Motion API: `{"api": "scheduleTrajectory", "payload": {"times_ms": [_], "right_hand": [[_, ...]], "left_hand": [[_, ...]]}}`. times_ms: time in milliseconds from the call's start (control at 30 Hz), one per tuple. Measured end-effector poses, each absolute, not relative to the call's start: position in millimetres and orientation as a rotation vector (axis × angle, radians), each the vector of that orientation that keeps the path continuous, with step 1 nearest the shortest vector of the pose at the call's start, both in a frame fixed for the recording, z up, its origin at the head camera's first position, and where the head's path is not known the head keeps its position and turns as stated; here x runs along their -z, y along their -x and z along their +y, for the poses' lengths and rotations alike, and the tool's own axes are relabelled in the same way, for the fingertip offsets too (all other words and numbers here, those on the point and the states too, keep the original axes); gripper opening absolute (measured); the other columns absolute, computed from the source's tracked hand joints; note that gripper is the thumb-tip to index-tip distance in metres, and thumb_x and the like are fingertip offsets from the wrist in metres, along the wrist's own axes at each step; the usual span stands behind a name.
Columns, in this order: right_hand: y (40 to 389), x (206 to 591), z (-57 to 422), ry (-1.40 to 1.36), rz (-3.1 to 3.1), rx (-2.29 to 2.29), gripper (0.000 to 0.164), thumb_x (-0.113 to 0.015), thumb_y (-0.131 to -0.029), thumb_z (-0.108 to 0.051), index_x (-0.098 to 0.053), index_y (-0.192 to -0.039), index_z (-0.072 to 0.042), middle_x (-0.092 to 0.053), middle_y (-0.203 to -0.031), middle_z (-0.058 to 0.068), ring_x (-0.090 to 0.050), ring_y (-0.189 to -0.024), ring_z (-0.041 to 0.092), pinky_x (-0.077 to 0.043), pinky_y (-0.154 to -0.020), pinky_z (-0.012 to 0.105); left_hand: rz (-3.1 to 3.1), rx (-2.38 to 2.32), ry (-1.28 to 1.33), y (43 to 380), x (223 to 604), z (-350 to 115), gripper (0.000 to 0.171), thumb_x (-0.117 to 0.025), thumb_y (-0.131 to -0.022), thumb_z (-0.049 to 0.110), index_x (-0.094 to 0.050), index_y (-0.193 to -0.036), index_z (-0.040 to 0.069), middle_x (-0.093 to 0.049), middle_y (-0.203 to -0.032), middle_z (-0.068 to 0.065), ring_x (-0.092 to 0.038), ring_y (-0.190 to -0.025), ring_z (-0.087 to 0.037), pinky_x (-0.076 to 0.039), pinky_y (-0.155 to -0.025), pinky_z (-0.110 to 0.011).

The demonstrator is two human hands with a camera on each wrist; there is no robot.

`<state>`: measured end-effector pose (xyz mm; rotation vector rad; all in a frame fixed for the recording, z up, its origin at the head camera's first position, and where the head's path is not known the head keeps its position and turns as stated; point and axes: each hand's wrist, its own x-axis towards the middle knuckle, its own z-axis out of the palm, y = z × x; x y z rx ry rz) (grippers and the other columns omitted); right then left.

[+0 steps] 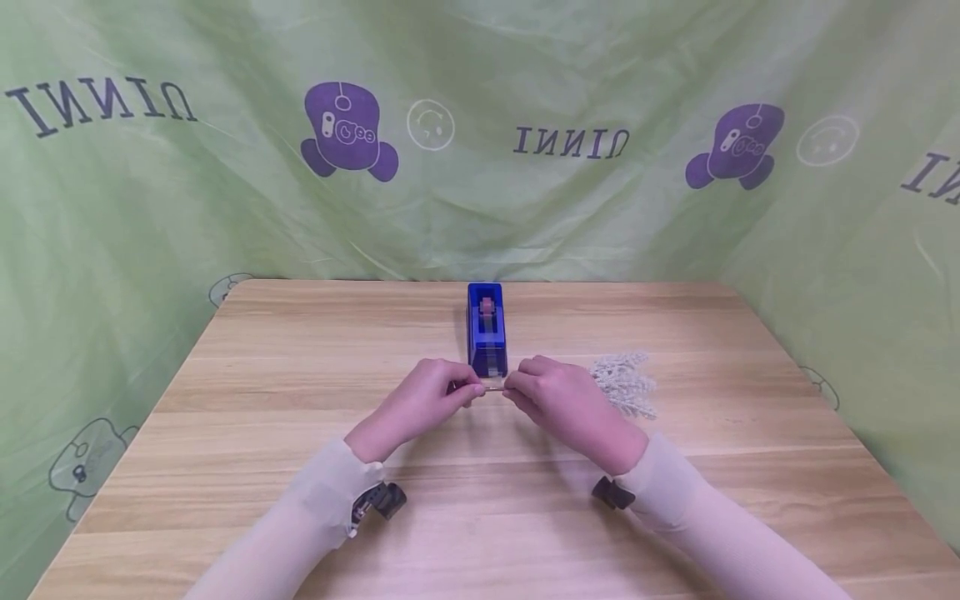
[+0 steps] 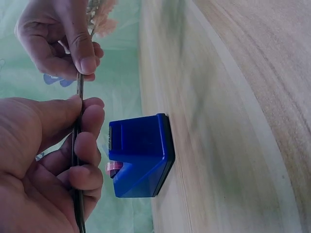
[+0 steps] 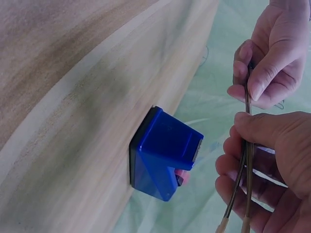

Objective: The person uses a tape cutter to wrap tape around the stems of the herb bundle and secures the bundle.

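Both hands hold a small bundle of thin brown flower stems (image 3: 250, 170) level in front of a blue tape dispenser (image 1: 487, 337). My left hand (image 1: 427, 398) pinches the stems between thumb and forefinger, its other fingers curled along them in the left wrist view. Close beside it, my right hand (image 1: 566, 404) grips the same stems, with a short gap between the hands. Pale, feathery flower heads (image 1: 625, 385) stick out past the right hand. The dispenser carries a roll on a pink core (image 2: 113, 167). Whether any tape touches the stems, I cannot tell.
The dispenser stands on a light wooden table (image 1: 300, 333), just beyond the fingertips. A green printed curtain (image 1: 480, 217) hangs behind the table and along its sides. Small black cameras (image 1: 388, 500) sit at both wrists.
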<state>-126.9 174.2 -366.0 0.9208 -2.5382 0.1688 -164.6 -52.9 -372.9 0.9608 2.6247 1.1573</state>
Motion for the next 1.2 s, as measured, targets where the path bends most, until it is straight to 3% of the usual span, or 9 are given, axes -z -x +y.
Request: {"api": "scheduleTrajectory", "payload": {"times_ms": [167, 433, 600, 867, 1200], "right_hand": [[128.0, 368.6, 173.3, -0.929, -2.522, -0.193, 0.004, -0.080, -0.093, -0.017, -0.077, -0.092, -0.014, -0.065, -0.077, -0.007, -0.057, -0.065, 0.005, -0.055, -0.062, 0.021], [125.5, 368.3, 174.7, -0.931, -2.545, -0.201, 0.004, -0.079, -0.093, -0.016, -0.077, -0.091, -0.015, -0.063, -0.077, -0.008, -0.055, -0.066, 0.005, -0.055, -0.063, 0.021], [125.5, 368.6, 174.1, -0.902, -2.566, -0.218, 0.004, -0.080, -0.092, -0.015, -0.076, -0.091, -0.016, -0.066, -0.080, -0.008, -0.060, -0.071, 0.006, -0.057, -0.066, 0.024], [128.5, 367.4, 172.4, -0.890, -2.554, -0.231, 0.005, -0.080, -0.093, -0.015, -0.075, -0.092, -0.016, -0.068, -0.083, -0.008, -0.060, -0.074, 0.006, -0.057, -0.066, 0.023], [130.7, 369.7, 171.4, -0.862, -2.571, -0.203, 0.013, -0.080, -0.093, -0.017, -0.068, -0.091, -0.012, -0.062, -0.078, -0.005, -0.053, -0.067, 0.007, -0.053, -0.062, 0.024]], "left_hand": [[2.673, -1.137, -0.951, 164.1, 372.4, -52.7, 0.015, -0.069, -0.100, 0.016, -0.078, -0.096, 0.004, -0.067, -0.075, 0.001, -0.052, -0.067, -0.007, -0.045, -0.063, -0.022], [2.671, -1.129, -0.971, 163.6, 373.8, -50.8, 0.012, -0.070, -0.099, 0.012, -0.078, -0.095, 0.005, -0.072, -0.080, -0.001, -0.055, -0.069, -0.006, -0.048, -0.066, -0.021], [2.675, -1.096, -0.997, 164.2, 373.8, -50.1, 0.012, -0.069, -0.100, 0.012, -0.077, -0.094, 0.005, -0.072, -0.081, -0.001, -0.055, -0.071, -0.005, -0.048, -0.068, -0.021], [2.644, -1.074, -0.978, 165.8, 369.8, -51.4, 0.022, -0.062, -0.104, 0.013, -0.076, -0.095, 0.000, -0.072, -0.079, -0.010, -0.052, -0.065, -0.007, -0.045, -0.060, -0.021], [2.666, -1.109, -1.001, 168.8, 372.4, -48.7, 0.012, -0.068, -0.100, 0.011, -0.077, -0.096, 0.003, -0.071, -0.079, -0.002, -0.055, -0.070, -0.007, -0.048, -0.064, -0.021]]}}
